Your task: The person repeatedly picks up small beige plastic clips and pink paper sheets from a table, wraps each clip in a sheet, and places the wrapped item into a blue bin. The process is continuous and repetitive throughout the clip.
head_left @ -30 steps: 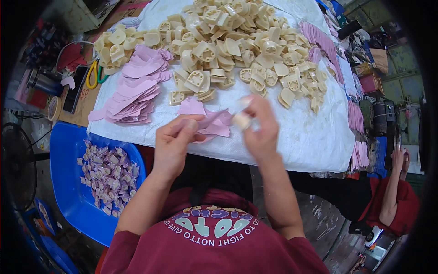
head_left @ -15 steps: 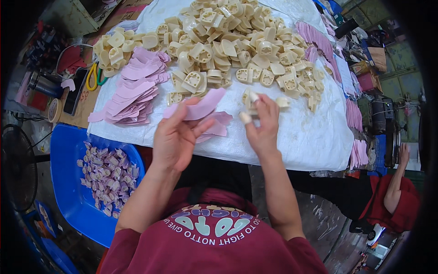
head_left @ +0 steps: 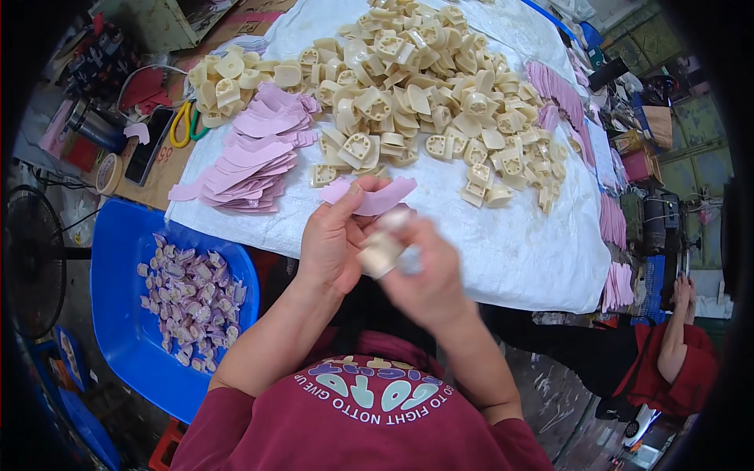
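Left hand pinches strip, your side of pile; right hand blurred, can't tell grip. Likely positioning; needs steady strip.

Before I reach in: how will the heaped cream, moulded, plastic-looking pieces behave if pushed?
The cream moulded pieces are probably stiff, given crisp edges, and perhaps light, given open cavities. Heaped loosely at odd angles, they may tumble.

Up on the head there, the fisheye looks steeply down from close above, over the maroon shirt, onto the left hand, the right hand and the surface beyond.
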Available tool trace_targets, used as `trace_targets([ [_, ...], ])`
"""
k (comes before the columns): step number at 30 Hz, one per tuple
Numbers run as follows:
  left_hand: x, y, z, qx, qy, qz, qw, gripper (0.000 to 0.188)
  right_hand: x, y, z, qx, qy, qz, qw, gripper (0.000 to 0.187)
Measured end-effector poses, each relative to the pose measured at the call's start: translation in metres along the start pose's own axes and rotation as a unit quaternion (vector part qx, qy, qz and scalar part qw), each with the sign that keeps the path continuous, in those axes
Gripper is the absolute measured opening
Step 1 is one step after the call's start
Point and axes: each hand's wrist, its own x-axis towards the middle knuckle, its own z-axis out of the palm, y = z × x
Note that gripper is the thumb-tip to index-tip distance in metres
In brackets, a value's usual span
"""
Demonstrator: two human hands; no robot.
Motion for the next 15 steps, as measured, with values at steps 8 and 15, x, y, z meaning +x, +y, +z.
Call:
trace_targets([
  [8,-0.009,0.020,-0.009,-0.022,0.011,0.002,1.000,0.033,0.001,-0.021,0.020,0.086,-0.059,-0.038,0.994,0.031],
  [15,-0.028,0.016,0.003,0.021,-0.036,0.055,0.998,0.036,0.005,-0.024,-0.013,-0.037,0.043,-0.020,0.998,0.027],
])
